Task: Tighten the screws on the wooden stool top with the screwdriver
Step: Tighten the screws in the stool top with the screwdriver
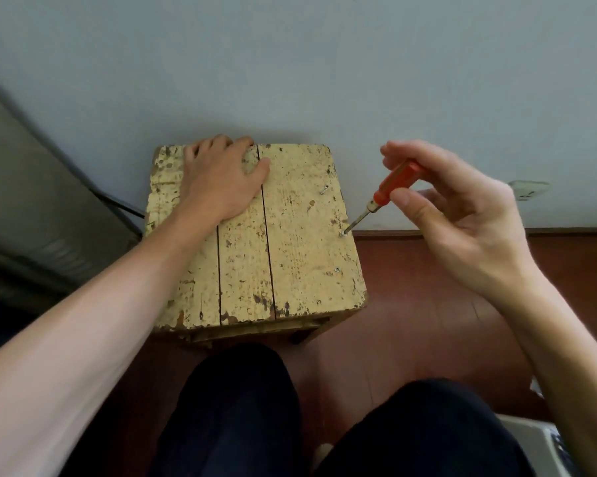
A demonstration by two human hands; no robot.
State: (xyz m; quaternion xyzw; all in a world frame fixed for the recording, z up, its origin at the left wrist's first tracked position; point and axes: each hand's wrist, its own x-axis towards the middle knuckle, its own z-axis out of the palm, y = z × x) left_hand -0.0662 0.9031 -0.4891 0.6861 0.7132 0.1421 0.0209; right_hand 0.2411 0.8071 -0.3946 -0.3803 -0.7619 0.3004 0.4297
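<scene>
Head view, looking steeply down. At centre, a wooden stool top (307, 270): three planks in chipped cream paint, standing on a red-brown floor (410, 321) against a grey-blue wall (290, 63).

Left hand (218, 180) laid palm down on the far left part of the stool top, fingers stretched to the far edge, thumb spread rightward across a plank gap. Flat and relaxed, pressing rather than grasping.

Right hand (462, 215) raised off the stool's right side, over the floor, pinching the orange handle of a small screwdriver (391, 185) between thumb and fingertips. Screwdriver slanted: handle up and to the right, metal shaft running down and left, tip set on the middle screw (342, 234) near the right edge of the stool top.

Two more screws along that same edge: the far screw (324, 190), standing proud and tilted, and the near screw (337, 269), sunk lower in the wood. All three on the right plank, well apart from the left hand, nearer the right hand.

At the bottom, two knees in dark trousers (242, 407). At the left, a dark cable (118, 201) beside the stool.
</scene>
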